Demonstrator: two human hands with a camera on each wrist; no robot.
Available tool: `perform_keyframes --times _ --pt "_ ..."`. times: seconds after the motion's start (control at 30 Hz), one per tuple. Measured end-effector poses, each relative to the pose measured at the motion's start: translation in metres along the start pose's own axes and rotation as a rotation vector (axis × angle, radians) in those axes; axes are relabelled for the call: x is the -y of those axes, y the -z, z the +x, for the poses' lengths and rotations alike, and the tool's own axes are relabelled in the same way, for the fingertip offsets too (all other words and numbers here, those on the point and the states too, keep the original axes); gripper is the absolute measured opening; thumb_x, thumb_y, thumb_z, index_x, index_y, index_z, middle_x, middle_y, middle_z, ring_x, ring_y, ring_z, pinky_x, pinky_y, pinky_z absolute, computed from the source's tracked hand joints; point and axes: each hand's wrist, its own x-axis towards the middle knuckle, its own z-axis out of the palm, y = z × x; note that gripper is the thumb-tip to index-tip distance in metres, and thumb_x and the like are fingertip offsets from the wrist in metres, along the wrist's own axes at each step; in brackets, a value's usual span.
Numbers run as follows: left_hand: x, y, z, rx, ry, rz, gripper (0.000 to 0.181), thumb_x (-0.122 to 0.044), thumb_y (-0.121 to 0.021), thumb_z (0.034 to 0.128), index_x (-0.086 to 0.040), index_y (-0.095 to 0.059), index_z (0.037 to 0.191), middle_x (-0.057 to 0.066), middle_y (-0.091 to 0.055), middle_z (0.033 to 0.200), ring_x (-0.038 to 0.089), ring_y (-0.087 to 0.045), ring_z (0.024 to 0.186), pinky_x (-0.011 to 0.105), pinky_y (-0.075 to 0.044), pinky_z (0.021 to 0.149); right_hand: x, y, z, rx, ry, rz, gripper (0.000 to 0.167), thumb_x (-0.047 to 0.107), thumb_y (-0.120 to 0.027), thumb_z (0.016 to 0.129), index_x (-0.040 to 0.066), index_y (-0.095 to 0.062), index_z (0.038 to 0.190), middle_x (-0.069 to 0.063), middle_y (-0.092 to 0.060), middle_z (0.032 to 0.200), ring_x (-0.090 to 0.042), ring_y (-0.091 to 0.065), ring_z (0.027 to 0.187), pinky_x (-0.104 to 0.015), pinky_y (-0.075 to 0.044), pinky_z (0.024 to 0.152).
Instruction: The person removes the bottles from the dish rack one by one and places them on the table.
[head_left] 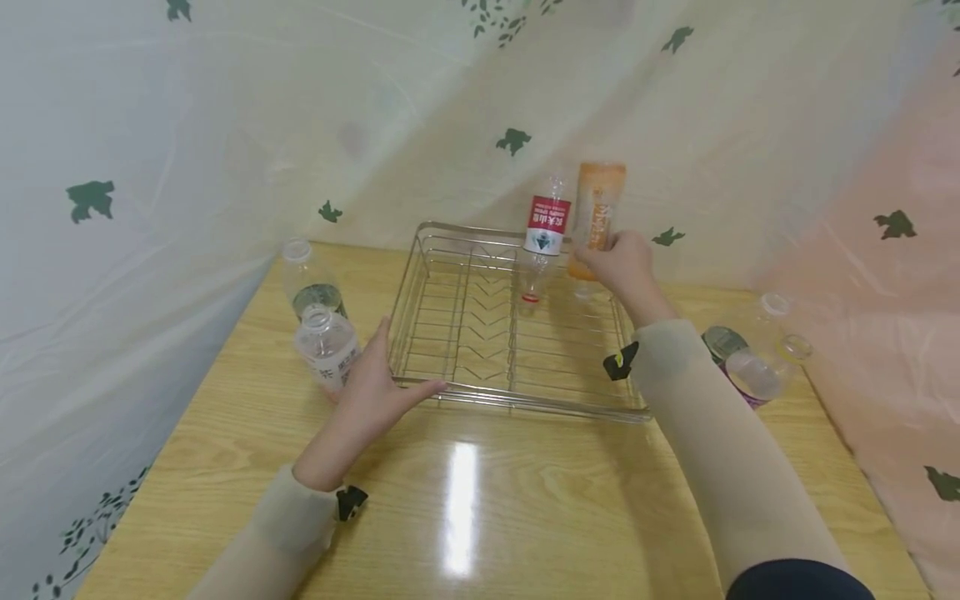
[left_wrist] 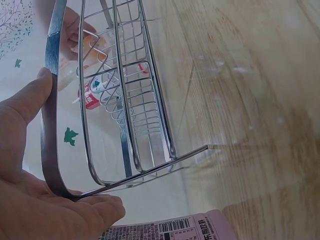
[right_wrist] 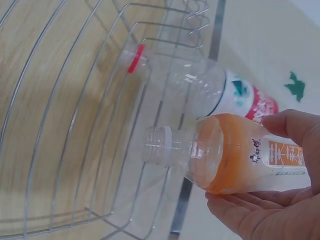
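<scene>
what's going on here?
A person's right grip holds an orange-labelled bottle neck-down at the wire rack's far side, beside a red-labelled bottle leaning neck-down there. The left grip rests on the rack's near left corner. More bottles stand on the table, either side of the rack.

Green-printed sheeting (head_left: pixel 420 125) is hanging behind and along both sides of a wood-grain table (head_left: pixel 540 500), which is reflecting a strip of light (head_left: pixel 461 508), indicating a curtained-off tabletop workstation, the wider premises being hidden.
</scene>
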Motion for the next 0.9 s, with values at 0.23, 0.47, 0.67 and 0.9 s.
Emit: perform_keyframes --times 0.23,0.47,0.67,0.9 --pt "0.000 0.001 0.000 0.001 -0.002 -0.003 0.136 -0.065 -0.083 0.0719 -0.007 -0.001 0.163 0.022 -0.016 0.165 0.042 -0.020 0.148 0.057 -0.024 0.118 0.013 0.001 -0.013 -0.010 0.041 -0.011 0.064 0.048 -0.073 0.092 -0.004 -0.059 0.126 -0.016 -0.063 0.115 -0.030 -0.061 0.101 -0.043 -0.056 0.087" --pt "0.001 0.000 0.000 -0.004 -0.007 -0.009 0.136 -0.065 -0.084 0.0712 -0.008 -0.002 0.163 0.021 -0.016 0.165 0.041 -0.021 0.148 0.057 -0.024 0.118 0.022 0.001 -0.027 -0.029 0.094 -0.034 0.069 0.049 -0.072 0.092 -0.005 -0.055 0.131 -0.016 -0.062 0.117 -0.030 -0.061 0.101 -0.042 -0.057 0.085" --pt "0.001 0.000 0.001 -0.008 -0.010 -0.011 0.136 -0.065 -0.084 0.0710 -0.008 -0.002 0.163 0.022 -0.017 0.164 0.041 -0.021 0.148 0.057 -0.024 0.118 0.022 0.002 -0.041 -0.072 0.179 -0.081 0.061 0.047 -0.071 0.092 -0.003 -0.058 0.124 -0.015 -0.064 0.109 -0.029 -0.062 0.093 -0.040 -0.058 0.075" --pt "0.001 0.000 0.000 -0.010 -0.013 -0.016 0.135 -0.064 -0.084 0.0716 -0.008 -0.002 0.163 0.022 -0.018 0.164 0.041 -0.022 0.148 0.057 -0.024 0.118 0.025 0.001 -0.056 -0.116 0.236 -0.117 0.058 0.044 -0.073 0.091 -0.001 -0.058 0.123 -0.014 -0.064 0.108 -0.029 -0.062 0.094 -0.042 -0.057 0.075"
